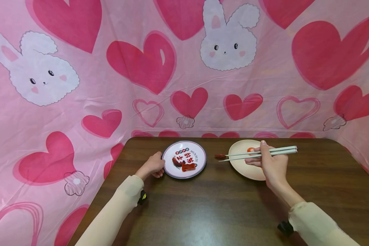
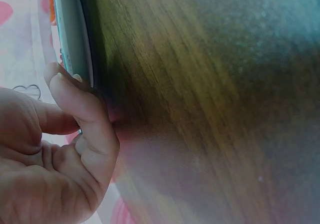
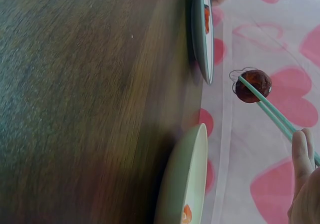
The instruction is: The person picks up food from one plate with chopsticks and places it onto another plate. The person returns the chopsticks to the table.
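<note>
My left hand (image 1: pixel 155 164) pinches the left rim of a white plate (image 1: pixel 172 153) with red lettering and a dark edge. On that plate lie a dark red, curled food piece (image 1: pixel 176 162) and an orange-red block-shaped piece (image 1: pixel 189 167). A pair of pale green chopsticks (image 1: pixel 290 149) is in my right hand (image 1: pixel 273 167), pointing left. Their tips grip a shiny dark brown, roundish food piece (image 3: pixel 255 86), held in the air between the two plates. Beneath the right hand stands a cream plate (image 1: pixel 243 167), partly covered by it, with an orange piece (image 1: pixel 250 149) showing.
Both plates stand near the far edge of a dark wooden table (image 1: pixel 184 212). Behind and beside it hangs a pink cloth (image 1: pixel 215 82) with hearts and rabbits. A dark wrist device (image 1: pixel 285 228) shows at the right sleeve, another (image 1: pixel 142 197) at the left.
</note>
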